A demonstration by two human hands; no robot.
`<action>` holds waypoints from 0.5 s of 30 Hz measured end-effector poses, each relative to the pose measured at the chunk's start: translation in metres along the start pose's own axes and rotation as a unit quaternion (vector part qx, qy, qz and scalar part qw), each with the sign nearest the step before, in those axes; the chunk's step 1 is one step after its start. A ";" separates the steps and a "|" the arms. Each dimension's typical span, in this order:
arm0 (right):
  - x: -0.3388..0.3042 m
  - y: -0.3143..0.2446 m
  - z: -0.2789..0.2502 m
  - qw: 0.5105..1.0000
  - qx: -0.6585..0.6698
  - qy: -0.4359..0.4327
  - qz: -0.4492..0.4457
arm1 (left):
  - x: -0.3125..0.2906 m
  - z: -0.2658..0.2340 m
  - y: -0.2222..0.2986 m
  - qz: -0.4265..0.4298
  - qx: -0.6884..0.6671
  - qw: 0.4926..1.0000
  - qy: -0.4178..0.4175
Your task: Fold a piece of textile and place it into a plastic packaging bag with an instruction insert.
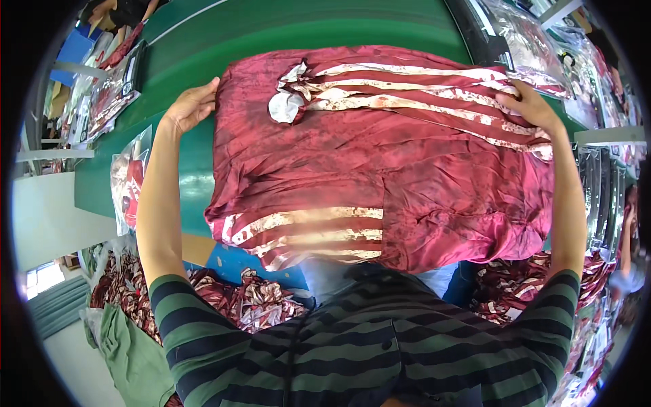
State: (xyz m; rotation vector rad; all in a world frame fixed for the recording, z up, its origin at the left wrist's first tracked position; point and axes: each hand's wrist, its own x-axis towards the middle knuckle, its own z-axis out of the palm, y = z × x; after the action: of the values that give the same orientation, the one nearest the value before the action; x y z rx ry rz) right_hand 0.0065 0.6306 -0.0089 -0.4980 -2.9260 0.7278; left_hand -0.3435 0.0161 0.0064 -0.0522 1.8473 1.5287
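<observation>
On the green table (380, 24) I see one dark red cloth (305, 159) with pale stripes, spread wide between two hands. The left hand (191, 107) is at its left edge, the right hand (532, 105) at its far right corner; whether their fingers clamp it, I cannot tell.

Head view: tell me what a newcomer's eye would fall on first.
Probably the big dark-red cloth with cream stripes, spread over the green table mid-picture, the left hand at its upper-left edge and the right hand at its upper-right stripes. Next, the wearer's green-and-dark striped shirt, low in the middle. Then the patterned heap at lower left.
</observation>
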 end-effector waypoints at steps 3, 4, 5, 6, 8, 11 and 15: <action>-0.004 -0.003 -0.021 0.981 0.174 -0.088 -0.009 | -0.018 0.001 0.004 -0.023 -0.025 0.999 -0.040; -0.006 -0.003 -0.025 0.981 0.175 -0.084 -0.010 | -0.021 0.003 0.006 -0.020 -0.022 0.999 -0.040; -0.007 -0.004 -0.030 0.972 0.201 -0.117 0.013 | -0.024 0.006 0.007 -0.031 0.006 0.998 -0.051; -0.008 -0.004 -0.034 0.961 0.227 -0.151 0.037 | -0.027 0.008 0.007 -0.042 0.033 0.997 -0.062; -0.008 -0.005 -0.042 0.932 0.277 -0.218 0.081 | -0.036 0.011 0.005 -0.064 0.087 0.991 -0.081; -0.006 -0.004 -0.052 0.935 0.211 -0.262 0.114 | -0.056 0.024 0.003 0.000 0.044 0.993 -0.112; -0.006 0.030 -0.059 0.946 0.052 -0.285 0.146 | -0.096 0.045 -0.007 0.174 0.021 0.983 -0.054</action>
State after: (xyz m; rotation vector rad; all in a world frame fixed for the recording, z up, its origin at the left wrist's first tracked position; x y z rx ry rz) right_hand 0.0300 0.6796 0.0295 -0.8475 -3.3427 1.2409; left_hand -0.2469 0.0141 0.0514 0.3848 1.8688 1.6871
